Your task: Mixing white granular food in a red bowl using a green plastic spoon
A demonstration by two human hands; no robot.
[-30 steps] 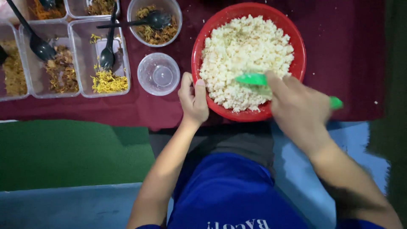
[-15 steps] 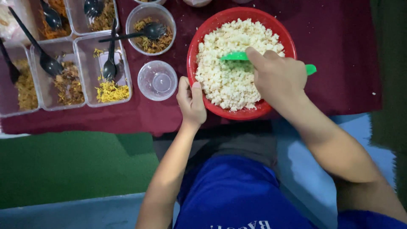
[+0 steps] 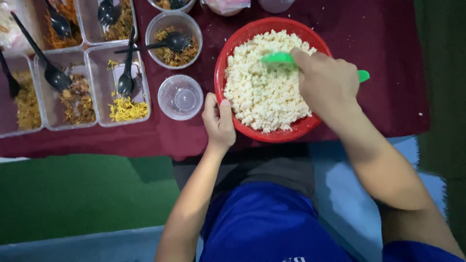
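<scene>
My right hand (image 3: pixel 326 83) is closed around the green paddle (image 3: pixel 279 59), and the blade is down in the rice (image 3: pixel 264 87) near the far side of the red bowl (image 3: pixel 224 63). The paddle's long axis runs almost straight across, left to right: the blade tip points toward my left, over the middle of the rice, and the handle end (image 3: pixel 363 75) pokes out past my knuckles, over the bowl's right rim. So the rice lies to the left of my right hand and toward me, the whole near half of the heap open in front of the blade.

My left hand (image 3: pixel 218 121) is clamped on the bowl's near-left rim, thumb on the lip and fingers curled on the outside, holding it steady. That hand is the nearer one to the small clear cup (image 3: pixel 180 97), which sits empty just beside the bowl on its left, nearly touching my fingers.

The bowl sits close to the near edge of the dark red tablecloth (image 3: pixel 388 58). Farther left, toward the table's left end, clear tubs of toppings (image 3: pixel 121 106) hold black spoons (image 3: pixel 125 82), and a round tub (image 3: pixel 174 34) with its own spoon sits at the bowl's far left.
</scene>
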